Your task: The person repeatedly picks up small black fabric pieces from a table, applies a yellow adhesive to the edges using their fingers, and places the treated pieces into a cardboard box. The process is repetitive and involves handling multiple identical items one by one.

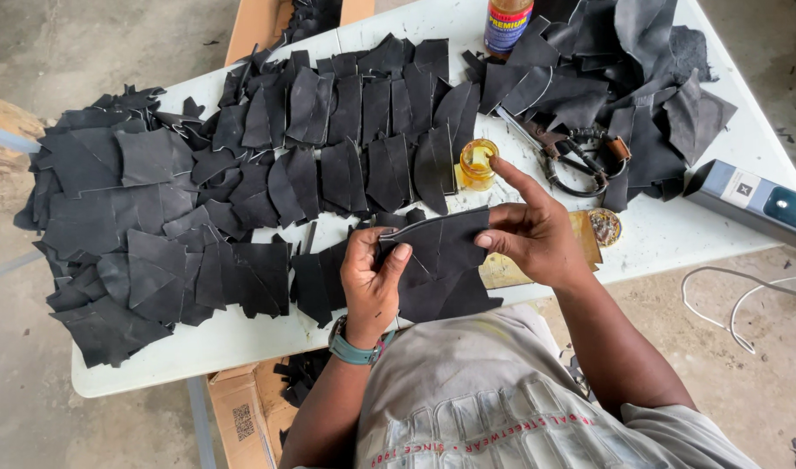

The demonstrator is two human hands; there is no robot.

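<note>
A white rectangular worktop is set over a bare concrete floor, its far and left parts covered by rows of cut black leather pieces. Near the worktop's near edge, a curved black leather piece is pinched between the left hand and the right hand, both closed on it, with a small amber glass jar just beyond

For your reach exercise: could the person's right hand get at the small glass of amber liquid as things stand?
Probably yes: the right hand pinches the black leather piece, but its forefinger already points toward the glass of amber liquid, with nothing between.
</note>
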